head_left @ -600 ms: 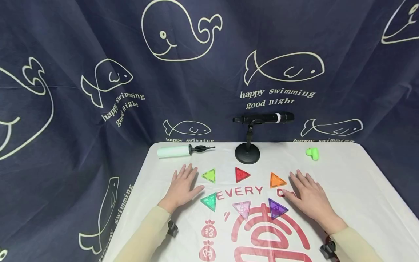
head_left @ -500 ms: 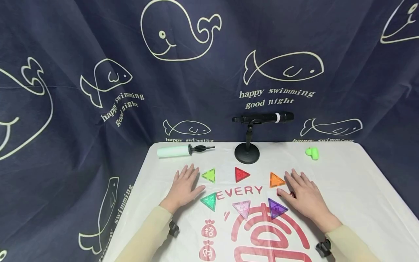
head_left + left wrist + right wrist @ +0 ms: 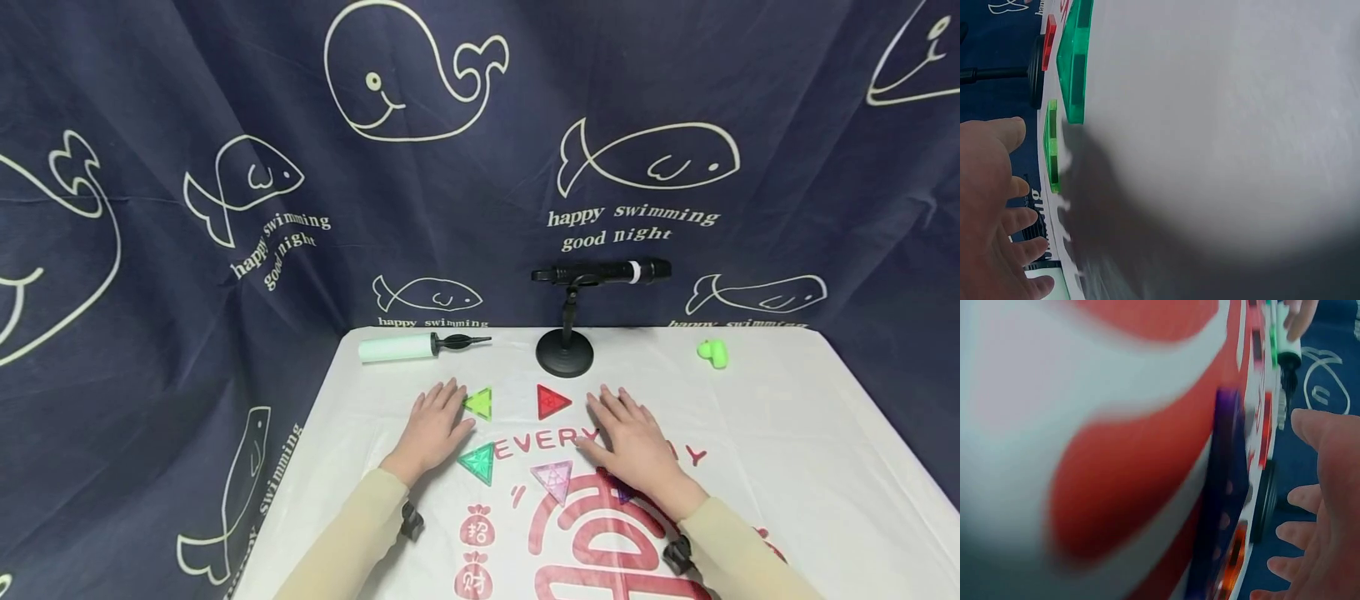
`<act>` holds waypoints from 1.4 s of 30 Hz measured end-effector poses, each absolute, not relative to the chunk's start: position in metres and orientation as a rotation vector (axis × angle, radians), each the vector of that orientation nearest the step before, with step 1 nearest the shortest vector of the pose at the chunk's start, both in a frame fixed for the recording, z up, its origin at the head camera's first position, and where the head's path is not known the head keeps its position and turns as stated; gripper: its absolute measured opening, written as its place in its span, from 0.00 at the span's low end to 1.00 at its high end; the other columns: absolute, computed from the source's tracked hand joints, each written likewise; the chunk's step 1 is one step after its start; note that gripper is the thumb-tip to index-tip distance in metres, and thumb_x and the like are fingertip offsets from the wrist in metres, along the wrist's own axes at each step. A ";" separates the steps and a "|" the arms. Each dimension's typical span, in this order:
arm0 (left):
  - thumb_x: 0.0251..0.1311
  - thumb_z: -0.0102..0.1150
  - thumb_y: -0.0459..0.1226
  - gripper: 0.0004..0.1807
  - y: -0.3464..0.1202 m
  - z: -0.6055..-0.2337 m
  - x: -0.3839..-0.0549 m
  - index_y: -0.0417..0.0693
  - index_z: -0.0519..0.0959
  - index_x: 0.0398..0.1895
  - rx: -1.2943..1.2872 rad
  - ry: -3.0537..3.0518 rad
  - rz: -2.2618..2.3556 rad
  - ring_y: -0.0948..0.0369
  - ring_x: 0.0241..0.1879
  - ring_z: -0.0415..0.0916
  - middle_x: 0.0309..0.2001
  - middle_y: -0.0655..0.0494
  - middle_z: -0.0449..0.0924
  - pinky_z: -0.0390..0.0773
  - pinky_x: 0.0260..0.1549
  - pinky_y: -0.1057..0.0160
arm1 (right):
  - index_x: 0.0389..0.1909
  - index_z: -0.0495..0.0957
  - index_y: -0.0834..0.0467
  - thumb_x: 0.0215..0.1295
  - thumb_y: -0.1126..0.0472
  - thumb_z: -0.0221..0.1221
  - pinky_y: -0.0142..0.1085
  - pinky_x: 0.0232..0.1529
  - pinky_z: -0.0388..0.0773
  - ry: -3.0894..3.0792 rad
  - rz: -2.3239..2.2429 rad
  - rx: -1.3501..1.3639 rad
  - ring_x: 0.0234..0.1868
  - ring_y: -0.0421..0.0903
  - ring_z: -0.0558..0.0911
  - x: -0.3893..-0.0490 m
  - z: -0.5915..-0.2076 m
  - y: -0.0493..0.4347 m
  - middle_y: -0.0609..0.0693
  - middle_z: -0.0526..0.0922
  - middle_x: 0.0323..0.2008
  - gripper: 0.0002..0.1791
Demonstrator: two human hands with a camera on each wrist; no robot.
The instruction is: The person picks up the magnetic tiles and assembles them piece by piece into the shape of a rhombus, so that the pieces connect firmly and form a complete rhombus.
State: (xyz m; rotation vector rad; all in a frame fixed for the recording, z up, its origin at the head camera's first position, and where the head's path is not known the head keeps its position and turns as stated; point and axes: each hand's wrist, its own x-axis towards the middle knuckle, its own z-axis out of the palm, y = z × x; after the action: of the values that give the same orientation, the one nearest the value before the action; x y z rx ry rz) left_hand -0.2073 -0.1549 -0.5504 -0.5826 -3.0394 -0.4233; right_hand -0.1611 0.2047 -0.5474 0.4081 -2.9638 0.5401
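Several translucent triangular tiles lie flat on the white table. My left hand (image 3: 429,429) hovers, fingers spread, beside the lime tile (image 3: 481,403) and the green tile (image 3: 481,463). In the left wrist view its shadow falls on the cloth below. My right hand (image 3: 636,443) is spread over the right-hand tiles, gripping nothing. Beneath it the purple tile (image 3: 1217,494) shows mostly in the right wrist view, as does the orange tile (image 3: 1233,559), which the hand covers in the head view. Left of the right fingertips lies the red tile (image 3: 552,402), and nearer me the pink tile (image 3: 553,480).
At the back stands a black microphone (image 3: 600,272) on a round-based stand (image 3: 565,354). A mint hand pump (image 3: 397,347) lies at the back left, a small bright green object (image 3: 714,353) at the back right. Dark blue curtain (image 3: 450,208) hangs behind the white printed table cover (image 3: 795,433).
My right hand has swept left from beside the orange and purple tiles to above them, covering them in the head view. The left hand has edged slightly right toward the lime tile.
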 end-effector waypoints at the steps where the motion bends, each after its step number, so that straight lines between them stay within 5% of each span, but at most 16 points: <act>1: 0.76 0.49 0.57 0.37 -0.154 -0.551 -0.208 0.45 0.63 0.79 -0.585 -3.043 -0.426 0.43 0.78 0.53 0.80 0.44 0.58 0.52 0.73 0.36 | 0.76 0.69 0.59 0.65 0.37 0.66 0.69 0.71 0.54 -2.955 0.543 0.433 0.77 0.69 0.57 -0.162 -0.547 0.200 0.65 0.64 0.76 0.45; 13: 0.77 0.51 0.54 0.35 -0.142 -0.551 -0.211 0.42 0.66 0.77 -0.598 -3.031 -0.455 0.44 0.76 0.58 0.78 0.42 0.61 0.58 0.73 0.43 | 0.69 0.76 0.61 0.63 0.41 0.70 0.63 0.69 0.63 -2.866 0.587 0.694 0.73 0.65 0.67 -0.161 -0.543 0.130 0.63 0.73 0.70 0.40; 24: 0.76 0.55 0.51 0.31 -0.137 -0.555 -0.218 0.40 0.70 0.73 -0.556 -3.009 -0.428 0.48 0.70 0.65 0.70 0.44 0.69 0.66 0.68 0.45 | 0.60 0.83 0.58 0.62 0.39 0.71 0.50 0.53 0.77 -2.819 0.541 0.847 0.54 0.50 0.77 -0.154 -0.544 0.072 0.52 0.79 0.51 0.33; 34: 0.76 0.57 0.50 0.29 -0.132 -0.554 -0.221 0.40 0.74 0.70 -0.522 -3.024 -0.435 0.52 0.62 0.68 0.63 0.48 0.72 0.69 0.63 0.50 | 0.50 0.86 0.55 0.60 0.33 0.69 0.46 0.44 0.76 -2.805 0.383 0.854 0.45 0.48 0.76 -0.145 -0.547 0.048 0.49 0.78 0.45 0.32; 42: 0.75 0.58 0.49 0.26 -0.129 -0.557 -0.223 0.43 0.76 0.68 -0.524 -3.017 -0.400 0.55 0.58 0.69 0.60 0.52 0.73 0.72 0.60 0.52 | 0.48 0.86 0.53 0.59 0.37 0.71 0.42 0.37 0.73 -2.810 0.334 0.808 0.41 0.47 0.77 -0.142 -0.549 0.043 0.49 0.78 0.43 0.26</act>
State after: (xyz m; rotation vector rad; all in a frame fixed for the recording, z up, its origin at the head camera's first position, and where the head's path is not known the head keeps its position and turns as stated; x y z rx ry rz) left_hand -0.2231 -0.1293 -0.5573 -0.5237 -3.0172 -0.3995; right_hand -0.1421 0.0429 -0.5493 0.8082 -2.8098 0.3339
